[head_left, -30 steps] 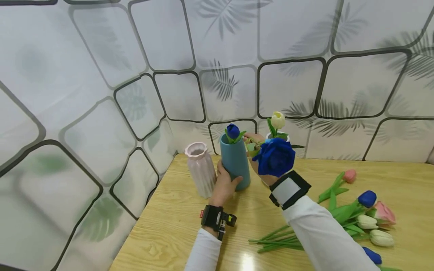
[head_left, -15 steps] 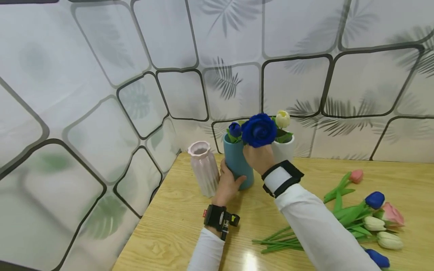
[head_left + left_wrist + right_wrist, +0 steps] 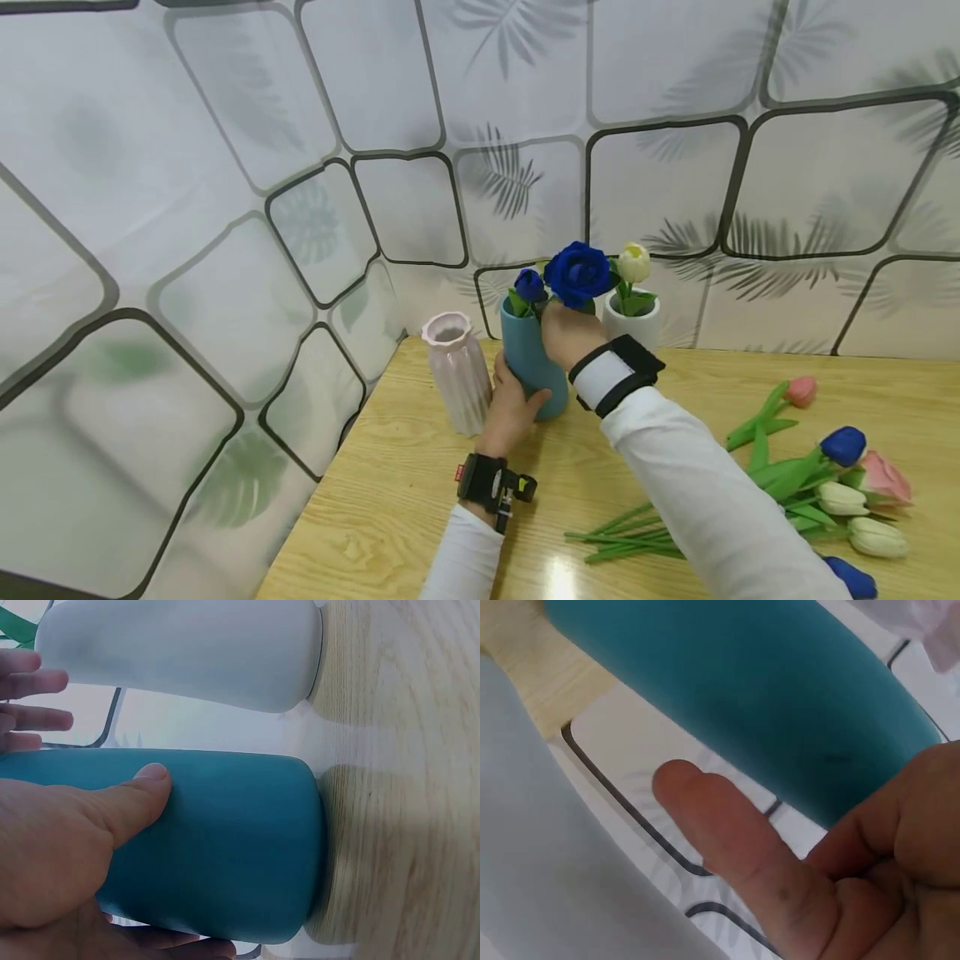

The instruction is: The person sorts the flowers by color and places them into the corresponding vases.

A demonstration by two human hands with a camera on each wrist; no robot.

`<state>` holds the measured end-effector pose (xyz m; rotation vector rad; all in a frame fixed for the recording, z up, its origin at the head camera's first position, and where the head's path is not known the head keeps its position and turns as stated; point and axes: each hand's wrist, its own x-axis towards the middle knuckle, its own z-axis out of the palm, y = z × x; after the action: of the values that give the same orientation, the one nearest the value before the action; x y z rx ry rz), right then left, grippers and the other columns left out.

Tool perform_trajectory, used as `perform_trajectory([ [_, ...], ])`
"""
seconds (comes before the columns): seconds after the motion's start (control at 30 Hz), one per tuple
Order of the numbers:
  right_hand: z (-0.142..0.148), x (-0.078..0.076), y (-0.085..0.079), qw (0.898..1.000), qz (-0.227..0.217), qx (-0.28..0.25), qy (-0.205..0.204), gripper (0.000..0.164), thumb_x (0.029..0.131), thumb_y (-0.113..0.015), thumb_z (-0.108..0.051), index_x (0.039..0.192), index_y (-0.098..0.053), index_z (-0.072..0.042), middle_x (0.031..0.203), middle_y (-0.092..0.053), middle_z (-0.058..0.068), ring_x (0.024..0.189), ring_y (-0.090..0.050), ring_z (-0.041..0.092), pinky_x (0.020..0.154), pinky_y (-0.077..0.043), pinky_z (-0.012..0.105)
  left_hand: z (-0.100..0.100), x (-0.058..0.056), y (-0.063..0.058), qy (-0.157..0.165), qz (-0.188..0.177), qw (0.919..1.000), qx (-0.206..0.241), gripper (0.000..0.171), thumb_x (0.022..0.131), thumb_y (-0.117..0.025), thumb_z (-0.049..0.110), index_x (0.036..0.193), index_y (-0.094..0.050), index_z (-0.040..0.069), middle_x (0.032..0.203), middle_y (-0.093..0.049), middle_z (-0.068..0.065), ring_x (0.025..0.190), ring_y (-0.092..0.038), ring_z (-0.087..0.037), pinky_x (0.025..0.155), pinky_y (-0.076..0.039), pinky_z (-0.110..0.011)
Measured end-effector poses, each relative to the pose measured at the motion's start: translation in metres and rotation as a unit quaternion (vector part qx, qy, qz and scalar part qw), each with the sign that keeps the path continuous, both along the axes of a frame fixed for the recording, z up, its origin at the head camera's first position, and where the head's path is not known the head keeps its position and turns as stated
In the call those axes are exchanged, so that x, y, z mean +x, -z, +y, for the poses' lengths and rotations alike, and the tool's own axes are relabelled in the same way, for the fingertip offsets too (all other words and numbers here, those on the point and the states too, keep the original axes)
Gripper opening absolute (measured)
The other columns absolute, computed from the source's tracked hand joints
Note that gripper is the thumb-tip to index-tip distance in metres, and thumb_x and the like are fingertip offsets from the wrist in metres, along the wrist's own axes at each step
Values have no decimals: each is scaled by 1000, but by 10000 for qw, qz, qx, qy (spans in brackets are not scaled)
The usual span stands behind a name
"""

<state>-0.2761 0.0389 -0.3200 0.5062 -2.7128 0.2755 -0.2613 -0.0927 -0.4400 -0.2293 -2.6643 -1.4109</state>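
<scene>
Blue vase (image 3: 525,346), gripped in our left hand (image 3: 510,414): we should brace it firmly, rose (image 3: 578,275) at its one o'clock; whether our right hand (image 3: 572,335) pinches, we can't tell.

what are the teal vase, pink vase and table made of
Teal vase: perhaps ceramic, matte; no sharp glare.
Pink vase: likely glazed ceramic; shiny highlights on its ribs.
Table: wood or wood-look laminate, glossy; grain and bright reflection show.
</scene>
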Motion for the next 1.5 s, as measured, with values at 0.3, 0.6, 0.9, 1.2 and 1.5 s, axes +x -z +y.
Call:
perform_trajectory([
  [0.3, -1, 10, 31, 9986, -479, -131, 176, 46, 94, -56, 0, 126, -43, 30, 62, -60, 15, 55, -64, 26, 50, -54, 38, 1, -1, -1, 32, 98, 9999, -64, 93, 97, -67, 26, 154, 1, -2, 151, -20, -38, 135, -37, -52, 109, -37, -55],
  [0.6, 1, 27, 67, 9967, -753, -152, 247, 55, 89, -71, -9, 127, -48, 24, 80, -67, 25, 60, -65, 31, 51, -53, 40, 1, 0, -3, -56, 78, 9996, -281, 94, 97, -66, 25, 153, 2, -6, 146, -23, -45, 129, -43, -55, 103, -41, -57],
  [0.9, 14, 47, 94, 9942, -933, -534, -56, 25, 90, -61, 2, 112, -59, 14, 63, -59, 15, 51, -59, 26, 44, -48, 37, 3, 3, -6, -348, -287, 9981, -412, 95, 97, -66, 30, 155, 1, -5, 146, -28, -44, 130, -43, -52, 105, -41, -57],
  [1.2, 32, 65, 108, 9842, -1378, -1104, -107, 17, 90, -55, 7, 103, -65, 11, 77, -65, 20, 63, -64, 31, 53, -52, 39, 3, 9, -6, -264, -837, 9852, -1472, 83, 98, -62, 30, 143, -18, -25, 116, -57, -43, 98, -66, -43, 78, -55, -47],
  [1.5, 52, 83, 114, 9784, -1489, -1431, -40, 19, 89, -57, 5, 105, -67, 9, 94, -71, 23, 67, -68, 26, 53, -52, 36, 1, 16, -15, 268, -1204, 9764, -1773, 42, 101, -55, 27, 64, -56, 8, 56, -47, -2, 48, -44, -15, 45, -34, -28],
])
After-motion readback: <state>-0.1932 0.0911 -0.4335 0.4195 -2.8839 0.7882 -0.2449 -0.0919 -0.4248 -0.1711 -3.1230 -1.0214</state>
